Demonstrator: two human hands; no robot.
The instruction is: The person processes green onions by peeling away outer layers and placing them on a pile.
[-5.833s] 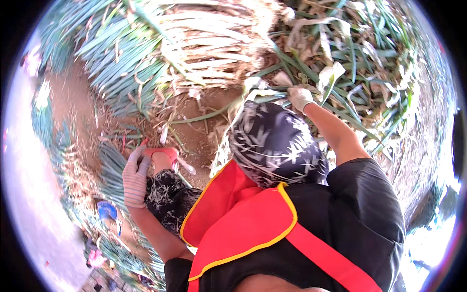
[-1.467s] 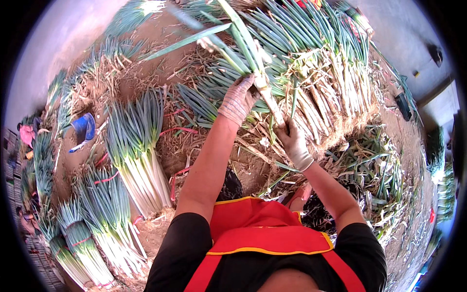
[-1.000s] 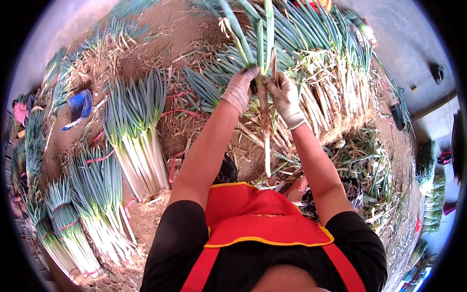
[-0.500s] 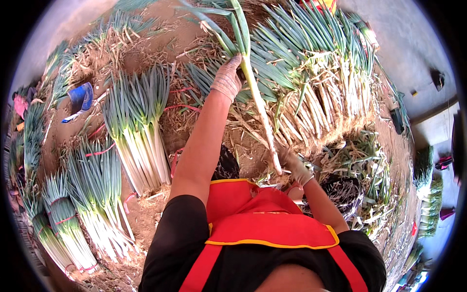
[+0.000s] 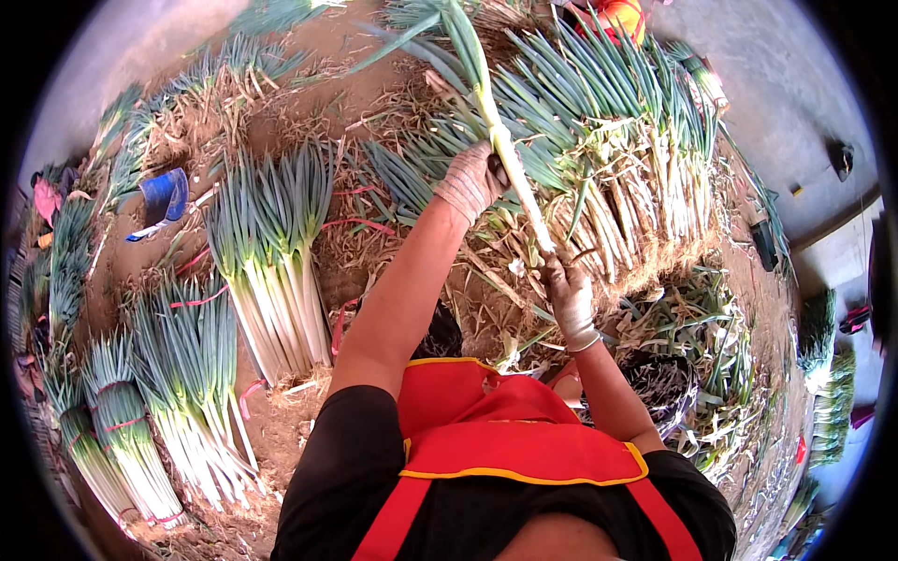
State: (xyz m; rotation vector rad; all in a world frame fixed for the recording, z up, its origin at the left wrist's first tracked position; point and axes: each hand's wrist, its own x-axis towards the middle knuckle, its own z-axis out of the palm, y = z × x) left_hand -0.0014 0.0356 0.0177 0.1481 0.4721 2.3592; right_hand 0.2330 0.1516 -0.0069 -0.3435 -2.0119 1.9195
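Observation:
A long green onion (image 5: 527,202) slants in front of me, its green leaves up and away and its pale root end down to the right. My left hand (image 5: 472,180), in a dirty pale glove, is closed around the middle of the stalk. My right hand (image 5: 571,297), gloved as well, has its fingers closed at the root end. A thin dark curved shape shows by its fingertips; I cannot make out what it is. Just beyond lies a large heap of untrimmed green onions (image 5: 645,178) with dry skins and roots. On the left stands a clean white-stalked pile (image 5: 273,299).
Further left are another loose pile (image 5: 192,393) and bundles tied with red bands (image 5: 131,439). Peeled leaf scraps (image 5: 711,346) lie at my right. A blue curved object (image 5: 165,194) rests on the soil. Another person in orange (image 5: 619,17) is at the far edge.
My left hand has moved right and slightly nearer with the green onion. My right hand has risen from near my lap to the root end, now higher up.

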